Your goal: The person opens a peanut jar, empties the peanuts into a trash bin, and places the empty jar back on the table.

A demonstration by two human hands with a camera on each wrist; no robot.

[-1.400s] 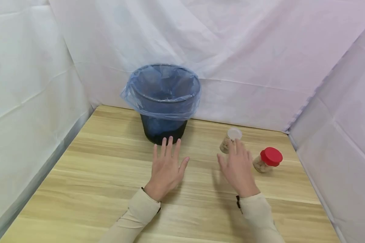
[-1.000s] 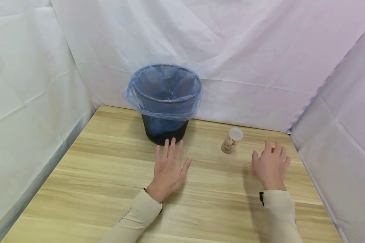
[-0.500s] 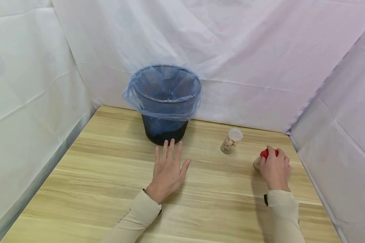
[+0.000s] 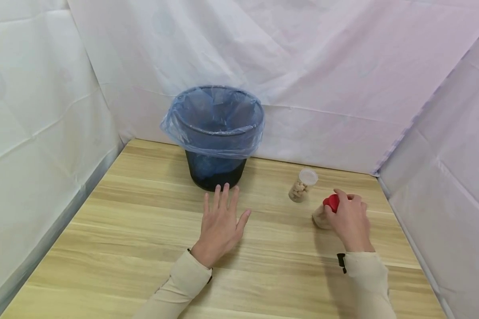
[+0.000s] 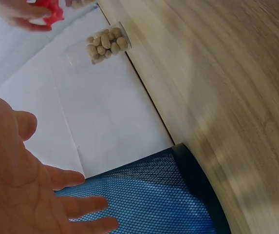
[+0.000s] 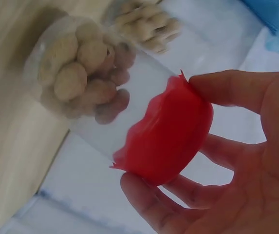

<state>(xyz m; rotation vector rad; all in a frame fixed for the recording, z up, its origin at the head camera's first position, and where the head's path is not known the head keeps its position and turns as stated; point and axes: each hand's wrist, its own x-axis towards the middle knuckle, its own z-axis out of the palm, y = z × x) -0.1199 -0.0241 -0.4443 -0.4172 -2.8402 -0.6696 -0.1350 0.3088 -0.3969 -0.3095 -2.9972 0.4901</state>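
Note:
My right hand (image 4: 351, 223) grips the red lid (image 4: 331, 202) of a clear jar (image 4: 321, 219) on the right side of the table. In the right wrist view, the fingers and thumb curl round the lid's (image 6: 166, 134) rim. Tan, peanut-like pieces (image 6: 81, 73) fill the jar's far end. Whether its base touches the table cannot be told. A second clear jar (image 4: 299, 190) with a translucent lid (image 4: 308, 177) stands just behind and to the left, holding similar pieces. My left hand (image 4: 220, 228) has its fingers spread over the table, holding nothing, in front of the bin.
A black mesh bin (image 4: 215, 173) lined with a blue plastic bag (image 4: 219, 144) stands at the back of the wood-grain table (image 4: 115, 248). White cloth walls (image 4: 343, 79) enclose the back and both sides.
My right hand has moved right from near the clear-lidded jar, taken hold of the red-lidded jar, and shifted it left. My left hand has stayed almost still.

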